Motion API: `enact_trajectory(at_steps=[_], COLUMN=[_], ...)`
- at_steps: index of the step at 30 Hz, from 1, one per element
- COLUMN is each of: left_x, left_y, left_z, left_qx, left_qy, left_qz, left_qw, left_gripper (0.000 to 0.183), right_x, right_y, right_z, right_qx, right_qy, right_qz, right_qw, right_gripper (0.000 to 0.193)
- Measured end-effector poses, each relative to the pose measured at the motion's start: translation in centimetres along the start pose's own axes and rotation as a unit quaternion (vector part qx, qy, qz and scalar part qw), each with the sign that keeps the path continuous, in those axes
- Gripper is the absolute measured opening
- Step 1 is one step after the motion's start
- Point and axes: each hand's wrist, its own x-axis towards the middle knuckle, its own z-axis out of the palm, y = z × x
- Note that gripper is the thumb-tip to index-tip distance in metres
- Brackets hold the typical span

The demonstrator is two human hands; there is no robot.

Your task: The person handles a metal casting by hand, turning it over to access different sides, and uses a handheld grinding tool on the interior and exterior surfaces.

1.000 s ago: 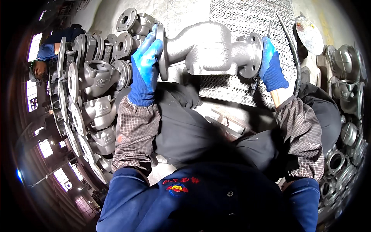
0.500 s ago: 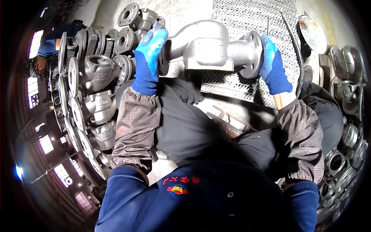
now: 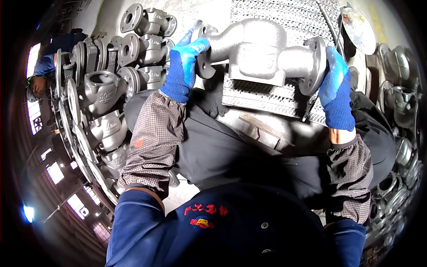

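Note:
A grey cast-metal flanged valve body (image 3: 258, 46) hangs between my two blue-gloved hands, above a ridged metal mat. It lies crosswise with its right end a little lower. My left hand (image 3: 184, 62) grips the left flange (image 3: 206, 66), thumb toward me and fingers at its outer edge. My right hand (image 3: 336, 86) presses against the outer face of the right flange (image 3: 315, 66); some of its fingertips are hidden behind the rim. Both hands are closed on the casting.
Similar valve bodies (image 3: 104, 93) stand stacked on my left, with more castings (image 3: 404, 102) piled on my right. The ridged metal mat (image 3: 284, 12) lies ahead, beside a dark hose (image 3: 327, 20) and a pale round disc (image 3: 358, 31). Another person's arm (image 3: 43, 66) shows at far left.
The valve body has moved right over the mat, its right end dipping slightly, with both hands still on it. The surroundings have shifted left in view.

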Motion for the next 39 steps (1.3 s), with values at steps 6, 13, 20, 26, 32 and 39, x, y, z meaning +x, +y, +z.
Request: enact_trajectory(at_steps=[6,13,20,26,32,39], left_x=[1.1,0.5,-3.3,-4.3,-4.3,-4.4], left_y=[0.0,1.1,9.9,10.4,10.5,11.5], left_z=[1.6,1.7,3.0,2.5,3.2,4.3], left_qx=[-0.045,0.000,0.132,0.215,0.283,0.264], left_qy=[0.003,0.015,0.102,0.100,0.104,0.120], left_qz=[-0.085,0.027,0.070,0.161,0.194,0.137], left_qw=[0.995,1.000,0.984,0.958,0.934,0.947], left_gripper=[0.066,0.063,0.061,0.059,0.055,0.057], right_x=[0.4,-0.3,-1.9,-3.5,-1.6,-2.4], right_y=[-0.2,-0.4,1.6,2.8,4.6,2.2], right_z=[-2.1,-1.0,1.1,3.4,0.7,-0.8], right_qx=[-0.135,-0.192,0.074,0.144,-0.044,-0.167], right_qy=[-0.055,0.000,-0.093,-0.053,-0.144,-0.138], right_qz=[-0.098,-0.090,0.070,0.171,0.008,0.079], right_qw=[0.984,0.977,0.990,0.973,0.989,0.973], right_gripper=[0.029,0.029,0.028,0.024,0.028,0.040])
